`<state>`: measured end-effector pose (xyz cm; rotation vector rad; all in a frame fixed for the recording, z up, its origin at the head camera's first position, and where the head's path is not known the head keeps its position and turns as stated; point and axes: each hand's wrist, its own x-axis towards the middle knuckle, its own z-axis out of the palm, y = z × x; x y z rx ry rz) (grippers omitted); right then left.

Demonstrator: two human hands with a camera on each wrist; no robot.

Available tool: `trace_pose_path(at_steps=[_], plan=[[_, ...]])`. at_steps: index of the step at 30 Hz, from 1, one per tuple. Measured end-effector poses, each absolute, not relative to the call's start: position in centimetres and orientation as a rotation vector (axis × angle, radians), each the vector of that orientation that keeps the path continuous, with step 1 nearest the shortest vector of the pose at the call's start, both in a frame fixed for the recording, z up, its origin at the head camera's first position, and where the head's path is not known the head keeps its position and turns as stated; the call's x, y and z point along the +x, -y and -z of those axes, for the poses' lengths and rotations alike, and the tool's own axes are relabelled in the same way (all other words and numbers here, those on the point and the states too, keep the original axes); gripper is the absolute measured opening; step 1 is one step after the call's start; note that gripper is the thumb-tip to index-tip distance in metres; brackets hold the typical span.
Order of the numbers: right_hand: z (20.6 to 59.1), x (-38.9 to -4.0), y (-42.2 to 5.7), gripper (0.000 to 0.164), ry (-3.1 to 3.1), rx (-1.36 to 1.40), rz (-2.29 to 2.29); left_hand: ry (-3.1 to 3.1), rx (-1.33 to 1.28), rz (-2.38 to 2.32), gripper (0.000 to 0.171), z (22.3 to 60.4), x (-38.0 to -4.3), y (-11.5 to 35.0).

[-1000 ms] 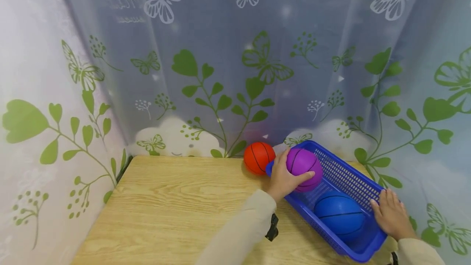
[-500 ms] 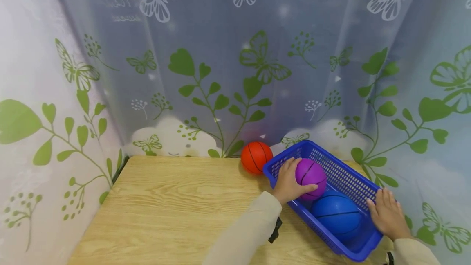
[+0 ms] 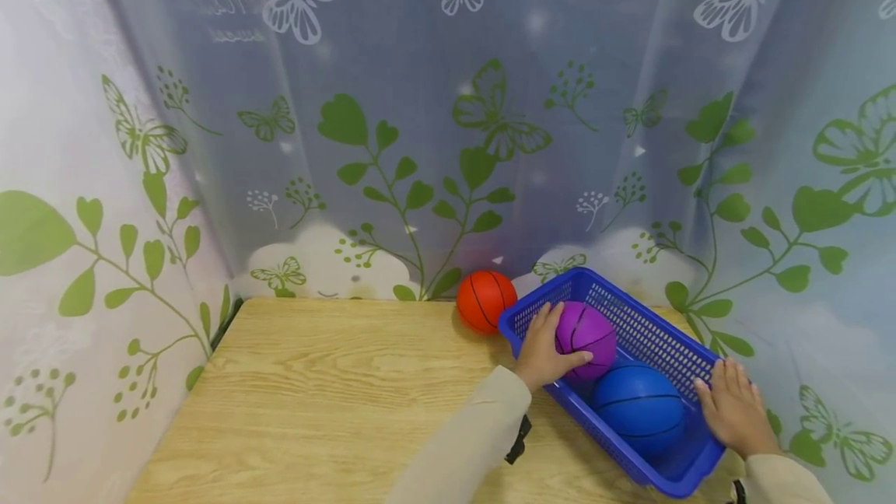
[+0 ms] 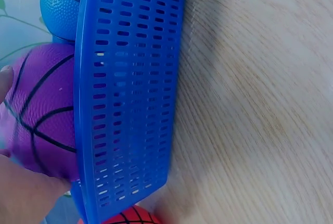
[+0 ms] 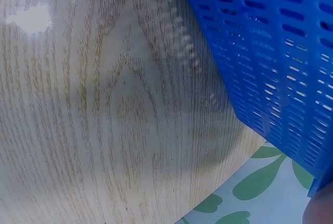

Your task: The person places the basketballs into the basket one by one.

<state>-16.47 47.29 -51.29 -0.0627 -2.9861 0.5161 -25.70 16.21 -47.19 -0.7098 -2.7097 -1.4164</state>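
In the head view, a blue perforated plastic basket (image 3: 595, 418) stands slantwise on the table. My left hand (image 3: 548, 352) holds a purple toy basketball (image 3: 589, 339) down inside the basket's far left end, thumb and fingers spread round its left side. Next to it in the basket lies a larger blue toy basketball (image 3: 640, 408). My right hand (image 3: 738, 408) rests on the rim at the basket's right end, fingers laid fairly straight along it. The left wrist view shows the purple ball (image 4: 44, 109) behind the basket wall (image 4: 130, 94), with part of the left hand (image 4: 26, 187).
An orange toy basketball (image 3: 486, 302) sits on the table outside the basket, close to its left corner. The wood-grain table (image 3: 315, 395) extends to the left. Patterned curtains (image 3: 392, 138) enclose the back and sides, and the basket lies near the right one.
My left hand has lowered the purple basketball into the basket, first toward the blue ball, then slightly back left. The right hand has stayed on the rim. The head view has shifted a little.
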Motion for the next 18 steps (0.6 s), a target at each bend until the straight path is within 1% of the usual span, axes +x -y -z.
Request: trace_pose_path(at_steps=[10,18], plan=[[51.1,-16.6,-47.3,0.067,3.006,-0.069,-0.521,2.776,-0.789,1.370,0.086,47.1,-25.6,-15.8],[51.2,-16.5,-47.2,0.068,3.010,-0.073,-0.520,2.751,-0.756,1.402,0.085,47.4,-26.0,-14.8]])
